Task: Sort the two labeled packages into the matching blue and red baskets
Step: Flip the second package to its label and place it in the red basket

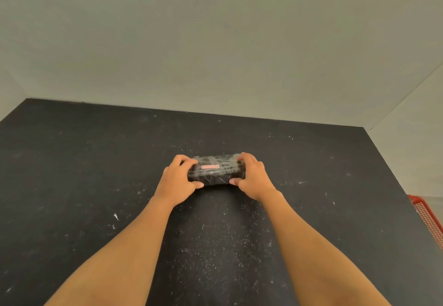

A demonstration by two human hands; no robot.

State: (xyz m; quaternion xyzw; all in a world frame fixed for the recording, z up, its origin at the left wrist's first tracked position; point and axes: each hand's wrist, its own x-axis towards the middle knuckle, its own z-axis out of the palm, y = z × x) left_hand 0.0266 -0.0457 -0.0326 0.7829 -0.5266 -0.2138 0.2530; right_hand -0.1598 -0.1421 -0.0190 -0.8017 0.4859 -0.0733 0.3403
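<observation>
Now I have the package (217,170) at the centre of the frame, lying on the dark table (72,173), my left hand (178,177) clamped around its left end and my right hand (251,176) around its right end, fingers curled over the top and thumbs along the near edge. Its label (210,167) looks red. The red basket (429,219) peeks in at the right edge; no blue basket shows. I judge the pickup is in hand, and next comes a lift and carry rightward.

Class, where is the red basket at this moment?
In the head view, the red basket sits at the far right edge, beside the black table, right of the right hand.
</observation>
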